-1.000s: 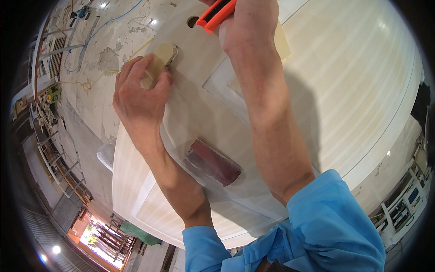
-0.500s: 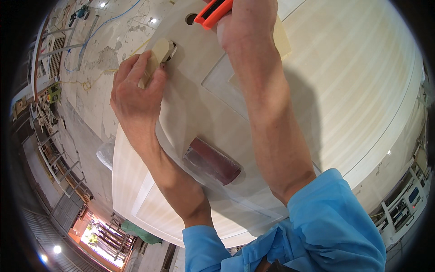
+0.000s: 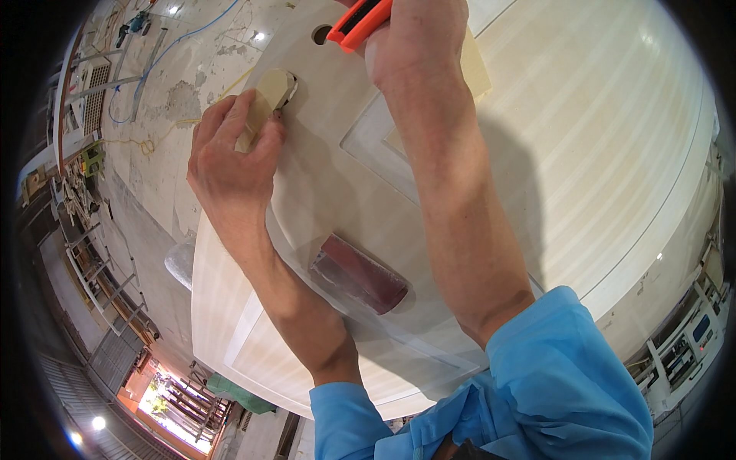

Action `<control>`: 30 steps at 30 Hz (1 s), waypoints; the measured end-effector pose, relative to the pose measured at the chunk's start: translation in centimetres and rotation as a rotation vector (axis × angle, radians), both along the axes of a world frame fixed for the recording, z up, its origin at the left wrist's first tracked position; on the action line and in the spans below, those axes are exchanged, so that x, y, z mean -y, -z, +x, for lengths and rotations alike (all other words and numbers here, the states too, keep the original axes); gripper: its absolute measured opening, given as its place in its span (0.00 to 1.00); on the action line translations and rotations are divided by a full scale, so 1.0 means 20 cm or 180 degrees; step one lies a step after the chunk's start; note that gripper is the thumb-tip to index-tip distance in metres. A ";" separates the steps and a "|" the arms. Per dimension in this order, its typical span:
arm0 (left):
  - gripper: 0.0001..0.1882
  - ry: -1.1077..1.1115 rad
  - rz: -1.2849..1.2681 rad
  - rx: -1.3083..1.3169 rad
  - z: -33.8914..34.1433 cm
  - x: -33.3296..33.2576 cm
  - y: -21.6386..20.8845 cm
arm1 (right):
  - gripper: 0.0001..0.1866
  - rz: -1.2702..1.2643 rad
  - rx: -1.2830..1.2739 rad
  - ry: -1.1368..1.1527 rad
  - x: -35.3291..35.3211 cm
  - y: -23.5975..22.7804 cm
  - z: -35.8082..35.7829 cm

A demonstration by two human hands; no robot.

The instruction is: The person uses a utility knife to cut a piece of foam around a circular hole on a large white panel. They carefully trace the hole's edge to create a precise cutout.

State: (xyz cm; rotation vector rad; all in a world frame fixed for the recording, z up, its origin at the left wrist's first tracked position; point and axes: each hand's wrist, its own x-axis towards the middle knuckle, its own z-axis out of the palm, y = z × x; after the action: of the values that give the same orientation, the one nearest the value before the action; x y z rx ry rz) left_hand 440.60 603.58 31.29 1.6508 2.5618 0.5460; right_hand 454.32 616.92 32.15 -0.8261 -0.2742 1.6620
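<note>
My left hand point(image 3: 232, 157) has its thumb and fingers closed round a pale cream block point(image 3: 270, 93) with a rounded end, at the left edge of a large cream panel point(image 3: 322, 180). My right hand point(image 3: 420, 47), cut off by the top edge of the picture, grips an orange utility knife point(image 3: 363, 23) with a black strip along it. The knife's far end is out of view. Between my forearms, a curled piece of dark red sandpaper point(image 3: 362, 274) lies on the panel, whitish with dust along one side.
A round hole point(image 3: 321, 35) pierces the panel left of the knife. Beneath my right wrist shows a pale yellow sheet point(image 3: 477, 69). Shallow recessed outlines mark the panel. On the floor at left are a blue hose point(image 3: 180, 38), yellow cord point(image 3: 146, 144) and metal frames point(image 3: 100, 272).
</note>
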 end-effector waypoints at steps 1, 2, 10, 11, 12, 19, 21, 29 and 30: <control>0.20 0.0021 0.0052 0.0021 0.00 0.00 0.00 | 0.12 0.0004 0.0003 0.0002 0.00 0.00 0.00; 0.20 0.0035 0.0101 0.0072 -0.01 0.00 0.00 | 0.12 0.0002 0.0000 0.0006 0.00 0.01 0.00; 0.19 -0.0068 0.0100 0.0073 -0.02 0.00 0.01 | 0.12 -0.0338 0.0108 -0.0086 -0.04 -0.01 -0.01; 0.19 -0.0071 0.0093 0.0084 -0.02 0.00 0.01 | 0.12 -0.0425 0.0146 -0.0097 -0.04 -0.01 -0.01; 0.19 -0.0078 0.0109 0.0115 -0.02 0.00 0.01 | 0.12 -0.0344 0.0111 -0.0087 -0.04 -0.01 -0.01; 0.20 -0.0022 0.0095 0.0059 -0.02 0.00 0.01 | 0.12 -0.0143 -0.0009 -0.0015 -0.02 0.02 -0.02; 0.20 -0.0021 0.0103 0.0062 -0.02 0.00 0.02 | 0.12 -0.0129 -0.0017 -0.0021 -0.02 0.03 -0.02; 0.20 -0.0018 0.0127 -0.0005 -0.01 -0.01 0.02 | 0.12 -0.0249 0.0142 -0.0060 -0.01 -0.01 -0.02; 0.20 -0.0051 0.0120 0.0034 -0.01 0.00 0.01 | 0.12 -0.0260 0.0174 -0.0074 -0.01 -0.01 -0.01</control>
State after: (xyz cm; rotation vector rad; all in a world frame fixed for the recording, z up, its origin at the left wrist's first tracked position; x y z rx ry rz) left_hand 440.45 603.67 31.00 1.6354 2.5751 0.6061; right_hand 454.04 617.03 32.31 -0.9340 -0.2561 1.6831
